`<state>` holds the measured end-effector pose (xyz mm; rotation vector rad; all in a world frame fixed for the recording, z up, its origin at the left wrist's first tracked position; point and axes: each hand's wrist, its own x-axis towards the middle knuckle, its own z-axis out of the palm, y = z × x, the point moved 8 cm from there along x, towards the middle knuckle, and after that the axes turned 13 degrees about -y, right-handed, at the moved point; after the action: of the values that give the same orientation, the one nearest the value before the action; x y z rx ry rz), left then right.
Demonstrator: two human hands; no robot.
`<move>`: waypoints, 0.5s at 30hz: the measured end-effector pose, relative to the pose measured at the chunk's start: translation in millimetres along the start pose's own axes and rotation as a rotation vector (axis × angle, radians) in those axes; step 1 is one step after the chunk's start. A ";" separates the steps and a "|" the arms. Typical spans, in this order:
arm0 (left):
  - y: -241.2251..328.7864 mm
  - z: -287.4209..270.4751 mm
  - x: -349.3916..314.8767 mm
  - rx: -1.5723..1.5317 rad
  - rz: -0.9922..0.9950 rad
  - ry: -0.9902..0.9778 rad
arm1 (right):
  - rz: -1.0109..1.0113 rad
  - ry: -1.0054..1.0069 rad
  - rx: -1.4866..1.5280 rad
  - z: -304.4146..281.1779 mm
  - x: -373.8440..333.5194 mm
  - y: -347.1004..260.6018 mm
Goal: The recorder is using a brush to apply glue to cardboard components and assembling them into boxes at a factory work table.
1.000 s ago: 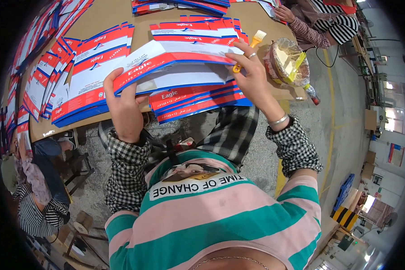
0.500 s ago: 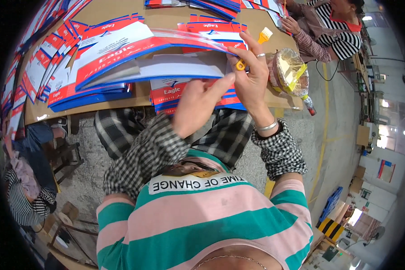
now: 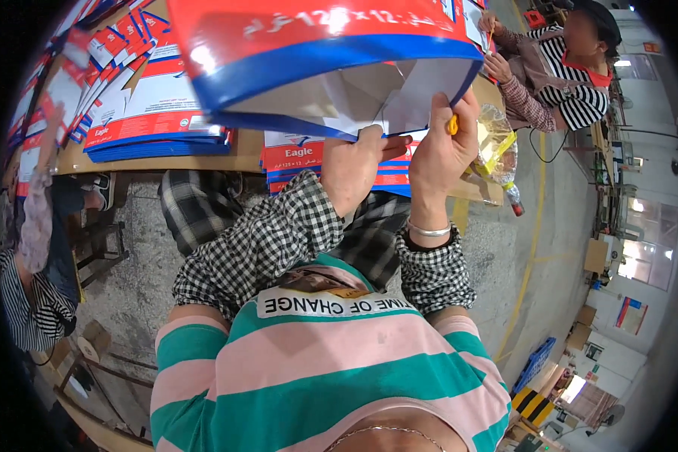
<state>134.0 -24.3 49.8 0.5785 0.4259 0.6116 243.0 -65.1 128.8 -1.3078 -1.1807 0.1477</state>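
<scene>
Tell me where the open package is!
The package is at the head view's top centre, with the left hand at its lower edge, the right hand at its right corner.

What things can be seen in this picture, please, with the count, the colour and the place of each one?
Open carton: one, red-white-blue, raised above the table
Flat cartons: many, uncountable, red-white-blue, stacked on the table
Table: one, brown, upper area
Handle: one, yellow, at the right hand
Container: one, clear, yellow tape, right table edge
Co-workers: two, striped clothes, upper right and far left
Floor: one, grey, below
Bracelet: one, silver, right wrist
Sleeves: two, black-white checked, forearms
Left hand: one, bare, at carton's lower edge
Right hand: one, bare, gripping carton's right edge
</scene>
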 end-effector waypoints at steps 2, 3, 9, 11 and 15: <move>0.1 -1.3 -0.3 -0.044 -0.004 0.007 | 0.017 0.013 0.019 -0.9 -1.2 0.7; 2.3 -0.3 -0.4 -0.038 0.005 -0.018 | 0.036 0.029 0.036 -2.0 -2.0 1.9; 9.1 0.7 0.2 0.045 0.060 -0.020 | 0.065 0.051 0.054 -4.7 -4.8 4.7; 5.4 -6.9 6.7 0.077 0.056 0.014 | 0.055 0.048 0.092 0.0 -4.8 3.8; -6.6 -10.8 27.5 -0.166 0.008 -0.065 | 0.044 0.044 0.206 5.2 -3.2 2.8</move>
<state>151.3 -7.1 31.9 0.4403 0.3088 0.6276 239.2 -63.0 123.7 -1.1506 -1.0705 0.2645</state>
